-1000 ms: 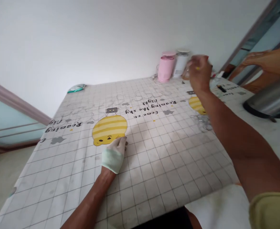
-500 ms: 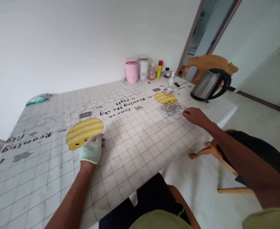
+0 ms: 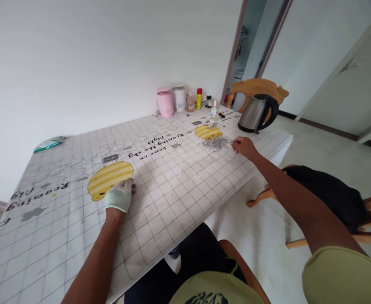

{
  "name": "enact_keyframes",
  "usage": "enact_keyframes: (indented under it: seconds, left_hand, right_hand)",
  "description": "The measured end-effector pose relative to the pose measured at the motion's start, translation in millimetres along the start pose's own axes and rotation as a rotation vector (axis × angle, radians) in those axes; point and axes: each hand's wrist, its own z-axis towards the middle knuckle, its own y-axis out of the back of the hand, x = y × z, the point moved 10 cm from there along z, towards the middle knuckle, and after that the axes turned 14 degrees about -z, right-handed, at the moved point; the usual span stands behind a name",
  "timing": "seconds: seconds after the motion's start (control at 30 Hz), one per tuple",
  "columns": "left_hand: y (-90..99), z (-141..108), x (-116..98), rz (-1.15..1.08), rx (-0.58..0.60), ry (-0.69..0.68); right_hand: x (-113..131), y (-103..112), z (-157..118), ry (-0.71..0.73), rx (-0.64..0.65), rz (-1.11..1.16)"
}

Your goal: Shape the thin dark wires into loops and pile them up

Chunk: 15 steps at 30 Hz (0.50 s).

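My left hand [image 3: 120,195], in a pale green and white glove, rests on the tablecloth [image 3: 160,190] at the edge of a printed yellow striped bear balloon. Its fingers are curled in and pressed together; the palm side is hidden. My bare right hand [image 3: 242,147] is closed in a pinch just right of a loose tangle of thin grey wire [image 3: 216,144]. Whether a strand runs between its fingertips is too fine to see. Behind the tangle lies a crumpled whitish cloth or glove [image 3: 213,122].
A steel kettle [image 3: 252,115] with a black handle stands beyond my right hand. At the wall are a pink container [image 3: 165,104], a white one [image 3: 179,99], bottles and a yellow can [image 3: 199,99]. A green-edged packet [image 3: 50,143] lies far left; wooden chairs [image 3: 258,86] stand right.
The view has turned to the right, so the table items appear farther left. Both hands keep nearly the same places on the table; the right fingers have shifted slightly and remain pinched.
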Motion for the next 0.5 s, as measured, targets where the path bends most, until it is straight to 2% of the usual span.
enact_keyframes:
  seconds: [0.1, 0.27, 0.5]
  left_hand:
    - [-1.3, 2, 2, -0.047, 0.018, 0.0]
    - [-3.2, 2, 0, -0.023, 0.044, -0.022]
    - [-1.8, 3, -2, 0.054, 0.045, 0.031]
  right_hand:
    - [0, 16, 4, 0.009, -0.038, 0.116]
    - [-9, 38, 10, -0.055, -0.143, 0.341]
    - [-18, 53, 5, -0.098, -0.191, 0.541]
